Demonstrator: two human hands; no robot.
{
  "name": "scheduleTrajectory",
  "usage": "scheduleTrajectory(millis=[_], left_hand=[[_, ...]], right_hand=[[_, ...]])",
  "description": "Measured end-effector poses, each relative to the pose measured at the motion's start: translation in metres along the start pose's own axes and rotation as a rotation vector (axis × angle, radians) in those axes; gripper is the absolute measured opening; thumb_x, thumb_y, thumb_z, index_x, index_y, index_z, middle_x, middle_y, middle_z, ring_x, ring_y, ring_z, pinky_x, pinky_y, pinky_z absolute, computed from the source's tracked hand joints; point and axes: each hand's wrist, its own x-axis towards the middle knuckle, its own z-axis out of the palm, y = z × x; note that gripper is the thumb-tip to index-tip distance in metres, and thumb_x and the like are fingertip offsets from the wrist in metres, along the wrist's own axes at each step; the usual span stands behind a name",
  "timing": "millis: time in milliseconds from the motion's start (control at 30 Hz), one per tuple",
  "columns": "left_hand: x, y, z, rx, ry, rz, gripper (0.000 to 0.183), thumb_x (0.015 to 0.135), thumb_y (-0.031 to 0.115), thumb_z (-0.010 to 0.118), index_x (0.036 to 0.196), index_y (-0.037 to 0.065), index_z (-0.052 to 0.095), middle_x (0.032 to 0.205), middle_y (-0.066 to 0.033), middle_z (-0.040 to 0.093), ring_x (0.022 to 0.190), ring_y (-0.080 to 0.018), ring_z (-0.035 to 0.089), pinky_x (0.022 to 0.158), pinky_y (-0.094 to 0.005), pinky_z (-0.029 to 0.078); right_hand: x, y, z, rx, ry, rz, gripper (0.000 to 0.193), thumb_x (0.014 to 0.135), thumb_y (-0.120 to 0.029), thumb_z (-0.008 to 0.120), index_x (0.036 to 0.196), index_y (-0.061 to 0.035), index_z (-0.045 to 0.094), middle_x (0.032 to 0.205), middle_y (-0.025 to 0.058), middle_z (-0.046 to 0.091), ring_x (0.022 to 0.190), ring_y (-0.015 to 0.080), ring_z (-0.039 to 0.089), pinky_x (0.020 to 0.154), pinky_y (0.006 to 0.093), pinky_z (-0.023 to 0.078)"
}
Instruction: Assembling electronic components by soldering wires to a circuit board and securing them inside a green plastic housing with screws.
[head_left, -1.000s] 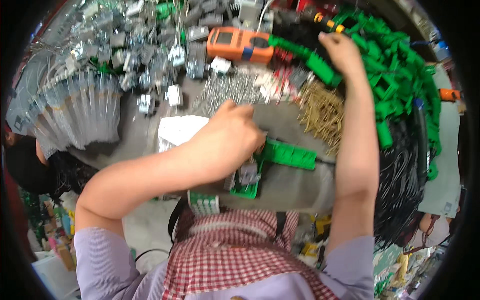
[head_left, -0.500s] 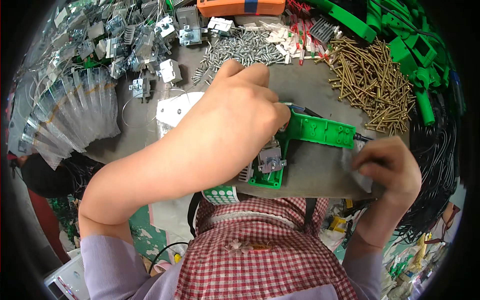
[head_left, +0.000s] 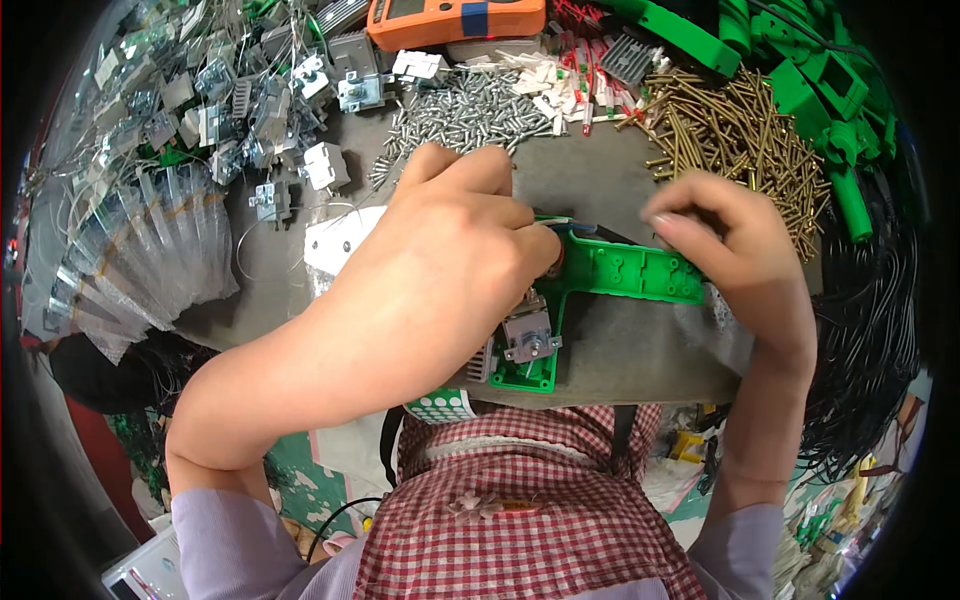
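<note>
My left hand (head_left: 470, 225) is closed over the far left part of a green plastic housing half (head_left: 645, 272); its fingertips are hidden beneath it. Inside the housing's near end sits a grey metal component with a shaft (head_left: 530, 338), and a blue wire runs along the far edge. My right hand (head_left: 745, 235) hovers over the far right side of the housing's handle, thumb and forefinger curled close together. Whatever lies between those fingertips is too small or blurred to make out. A black cable (head_left: 615, 236) passes behind the handle.
Silver screws (head_left: 455, 112) and brass-coloured screws (head_left: 715, 140) lie in heaps at the back. Wired metal components (head_left: 230, 100) and clear plastic bags (head_left: 160, 240) fill the left. An orange meter (head_left: 455, 25) stands at the far edge. Green housings (head_left: 835, 95) and black cables (head_left: 870, 330) crowd the right.
My right hand has moved away from my body and slightly left, from beside the handle's right end to above its far edge. My left hand remains on the housing.
</note>
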Motion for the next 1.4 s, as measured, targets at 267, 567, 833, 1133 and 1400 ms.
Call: scheduleTrajectory(millis=[267, 567, 833, 1133, 1400], left_hand=[[0.001, 0.001, 0.001, 0.045, -0.021, -0.025, 0.018, 0.063, 0.005, 0.075, 0.077, 0.006, 0.065, 0.073, -0.0030, 0.060, 0.084, -0.0232, 0.053, 0.077, -0.0366, 0.039], [0.000, 0.000, 0.001, 0.024, -0.010, -0.030, 0.018, 0.062, 0.005, 0.075, 0.077, 0.007, 0.065, 0.073, -0.0025, 0.059, 0.084, -0.0229, 0.053, 0.077, -0.0361, 0.038], [0.000, 0.001, 0.002, 0.041, -0.022, -0.033, 0.019, 0.062, 0.006, 0.076, 0.077, 0.007, 0.065, 0.073, -0.0016, 0.060, 0.084, -0.0218, 0.053, 0.078, -0.0359, 0.038], [-0.001, 0.001, 0.000, 0.067, -0.015, -0.025, 0.018, 0.062, 0.007, 0.076, 0.077, 0.008, 0.066, 0.074, -0.0006, 0.061, 0.083, -0.0209, 0.053, 0.077, -0.0357, 0.037], [-0.003, 0.002, 0.003, 0.119, 0.025, -0.007, 0.018, 0.062, 0.010, 0.077, 0.076, 0.009, 0.066, 0.073, 0.0011, 0.061, 0.081, -0.0196, 0.053, 0.075, -0.0352, 0.036]], right_hand=[[0.039, 0.007, 0.029, -0.187, -0.170, -0.338, 0.018, 0.082, -0.009, 0.063, 0.096, 0.0019, 0.067, 0.086, 0.0110, 0.066, 0.081, 0.0232, 0.062, 0.074, 0.0327, 0.049], [0.046, 0.011, 0.035, -0.109, -0.167, -0.401, 0.017, 0.080, -0.014, 0.063, 0.089, 0.0007, 0.067, 0.081, 0.0153, 0.065, 0.078, 0.0314, 0.062, 0.071, 0.0398, 0.048], [0.044, 0.013, 0.038, -0.118, -0.144, -0.384, 0.017, 0.080, -0.014, 0.064, 0.089, 0.0006, 0.065, 0.081, 0.0152, 0.064, 0.078, 0.0305, 0.062, 0.071, 0.0384, 0.048], [0.045, 0.001, 0.032, -0.081, -0.269, -0.217, 0.013, 0.082, -0.008, 0.065, 0.090, 0.0015, 0.062, 0.084, 0.0060, 0.059, 0.079, 0.0150, 0.056, 0.072, 0.0288, 0.045], [0.045, 0.002, 0.037, 0.031, -0.248, -0.157, 0.014, 0.082, -0.007, 0.064, 0.091, 0.0032, 0.062, 0.083, 0.0065, 0.062, 0.080, 0.0127, 0.057, 0.073, 0.0271, 0.046]])
